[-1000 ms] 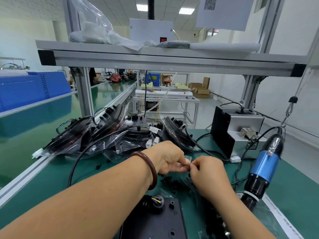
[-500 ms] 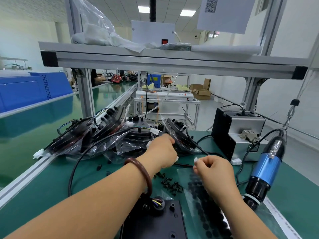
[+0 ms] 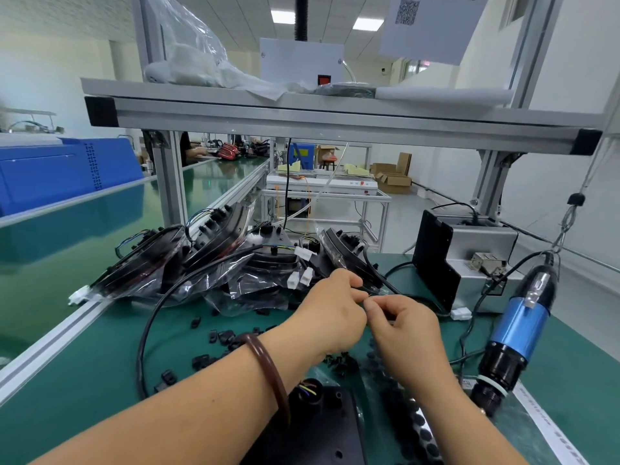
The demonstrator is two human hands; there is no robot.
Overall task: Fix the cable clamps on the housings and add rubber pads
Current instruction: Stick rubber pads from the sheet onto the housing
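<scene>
My left hand point(image 3: 330, 312) and my right hand point(image 3: 407, 327) meet fingertip to fingertip above the green bench. Both pinch the same small item, which is too small to identify. Below my wrists lies a black housing point(image 3: 323, 431) with coloured wires in its cable hole. A clear sheet of round black rubber pads point(image 3: 417, 429) lies beside it, under my right forearm. Loose black cable clamps point(image 3: 223, 337) are scattered on the mat to the left. A little heap of black screws point(image 3: 340, 360) sits just under my left hand.
Several bagged housings point(image 3: 201, 263) with white connectors are piled at the back. A black cable point(image 3: 147, 330) loops over the mat at left. A blue electric screwdriver point(image 3: 516, 333) hangs at right, in front of a grey box point(image 3: 476, 260). An aluminium shelf point(image 3: 302, 117) spans overhead.
My left hand has drawn back from the bagged housings and its fingertips now meet those of my right hand. My right hand moved slightly forward.
</scene>
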